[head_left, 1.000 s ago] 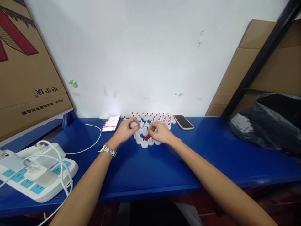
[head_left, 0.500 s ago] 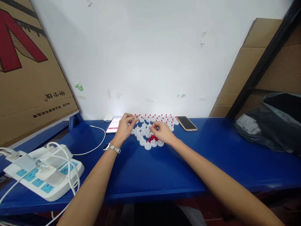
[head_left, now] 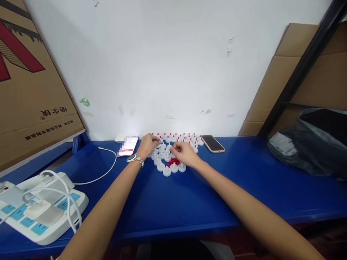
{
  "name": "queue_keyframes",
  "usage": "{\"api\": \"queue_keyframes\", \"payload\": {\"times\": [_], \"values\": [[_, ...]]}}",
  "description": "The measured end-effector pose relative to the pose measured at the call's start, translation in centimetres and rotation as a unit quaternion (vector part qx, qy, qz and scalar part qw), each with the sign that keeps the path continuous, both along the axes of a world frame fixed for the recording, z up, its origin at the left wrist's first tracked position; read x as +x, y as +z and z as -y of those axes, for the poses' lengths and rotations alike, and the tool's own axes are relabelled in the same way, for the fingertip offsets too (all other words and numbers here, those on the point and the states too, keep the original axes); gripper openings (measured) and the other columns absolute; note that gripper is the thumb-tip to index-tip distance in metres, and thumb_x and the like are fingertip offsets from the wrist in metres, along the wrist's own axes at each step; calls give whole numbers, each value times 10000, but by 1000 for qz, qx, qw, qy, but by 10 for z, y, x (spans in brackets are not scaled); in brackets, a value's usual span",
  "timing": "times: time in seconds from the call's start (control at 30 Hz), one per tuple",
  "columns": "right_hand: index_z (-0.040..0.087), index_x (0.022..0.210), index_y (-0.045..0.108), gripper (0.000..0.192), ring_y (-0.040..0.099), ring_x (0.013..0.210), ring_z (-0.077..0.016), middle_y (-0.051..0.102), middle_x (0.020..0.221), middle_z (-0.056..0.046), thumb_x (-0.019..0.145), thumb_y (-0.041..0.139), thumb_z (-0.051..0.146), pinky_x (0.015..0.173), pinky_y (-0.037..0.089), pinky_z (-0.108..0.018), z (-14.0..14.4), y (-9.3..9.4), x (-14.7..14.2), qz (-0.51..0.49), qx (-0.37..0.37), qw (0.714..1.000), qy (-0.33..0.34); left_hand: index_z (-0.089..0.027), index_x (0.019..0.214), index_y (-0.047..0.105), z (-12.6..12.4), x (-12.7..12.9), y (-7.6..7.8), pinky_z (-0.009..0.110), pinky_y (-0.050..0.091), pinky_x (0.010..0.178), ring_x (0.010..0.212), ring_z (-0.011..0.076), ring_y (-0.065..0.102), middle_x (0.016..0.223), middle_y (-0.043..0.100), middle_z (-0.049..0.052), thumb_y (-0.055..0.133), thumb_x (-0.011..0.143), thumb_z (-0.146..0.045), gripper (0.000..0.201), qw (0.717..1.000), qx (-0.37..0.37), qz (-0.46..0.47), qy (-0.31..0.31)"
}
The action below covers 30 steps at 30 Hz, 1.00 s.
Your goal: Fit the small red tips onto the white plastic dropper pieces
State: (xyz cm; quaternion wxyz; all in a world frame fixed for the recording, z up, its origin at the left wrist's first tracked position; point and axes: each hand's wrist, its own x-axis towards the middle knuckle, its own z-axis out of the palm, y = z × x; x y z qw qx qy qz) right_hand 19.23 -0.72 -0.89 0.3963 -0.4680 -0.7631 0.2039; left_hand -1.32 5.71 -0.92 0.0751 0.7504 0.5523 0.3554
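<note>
Head-worn view, forward and down.

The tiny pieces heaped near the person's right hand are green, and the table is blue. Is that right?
Not quite: the head view shows that the tiny pieces heaped near the right hand are red. The table is blue.

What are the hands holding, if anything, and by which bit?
I can't tell. The left hand and right hand are curled among the white caps, but anything in their grip is too small or hidden.
</note>
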Motion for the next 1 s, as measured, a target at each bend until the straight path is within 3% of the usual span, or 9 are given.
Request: {"api": "queue_keyframes", "payload": {"times": [0.17, 0.33, 0.47, 0.6, 0.7, 0.87, 1.0], "values": [[188, 654, 561, 230, 489, 575, -119, 562, 584, 29, 828, 544, 337, 615, 363, -246, -2, 0, 0, 2, -7, 1000, 1, -202, 796, 774, -2, -3, -1, 327, 502, 751, 784, 236, 687, 808, 756, 78, 668, 768, -242, 116, 998, -38, -37, -21], [184, 683, 583, 216, 525, 618, -132, 607, 635, 9, 838, 525, 323, 642, 370, -256, -21, 8, -5, 35, 19, 999, -29, -211, 886, 774, 1, -9, 10, 344, 486, 764, 820, 263, 685, 902, 766, 98, 592, 847, -374, 248, 996, -38, -73, -14], [193, 856, 636, 163, 599, 777, -186, 691, 798, -34, 850, 512, 297, 786, 386, -313, -53, 20, -20, 151, 39, 985, -72, -204, 1022, 736, 17, -12, 20, 339, 484, 769, 872, 258, 685, 994, 758, 97, 498, 908, -391, 324, 997, 0, -80, 12], [160, 1063, 631, 298, 574, 1053, -297, 697, 1062, -147, 875, 506, 355, 939, 330, -425, -87, 28, -44, 302, 72, 946, -94, -202, 959, 718, 43, -10, 20, 332, 474, 771, 875, 243, 680, 948, 753, 76, 462, 932, -372, 308, 996, 53, -66, 30], [123, 1096, 647, 388, 526, 1146, -347, 657, 1171, -209, 883, 496, 409, 976, 287, -457, -106, 27, -61, 368, 86, 921, -93, -206, 926, 704, 56, -9, 15, 328, 465, 751, 852, 231, 673, 926, 749, 60, 459, 938, -356, 288, 996, 64, -64, 23], [116, 997, 707, 320, 532, 1146, -345, 688, 1110, -213, 865, 525, 345, 983, 262, -450, -122, 20, -76, 386, 64, 916, -86, -210, 904, 695, 61, -12, 12, 340, 458, 753, 859, 234, 665, 908, 742, 50, 471, 940, -350, 267, 996, 63, -64, 0], [153, 973, 702, 307, 574, 1081, -297, 715, 1051, -162, 913, 453, 322, 956, 290, -437, -119, 23, -73, 360, 62, 926, -97, -202, 926, 683, 61, -17, 13, 358, 469, 768, 864, 239, 659, 929, 727, 61, 482, 941, -353, 252, 997, 55, -57, -1]]}}
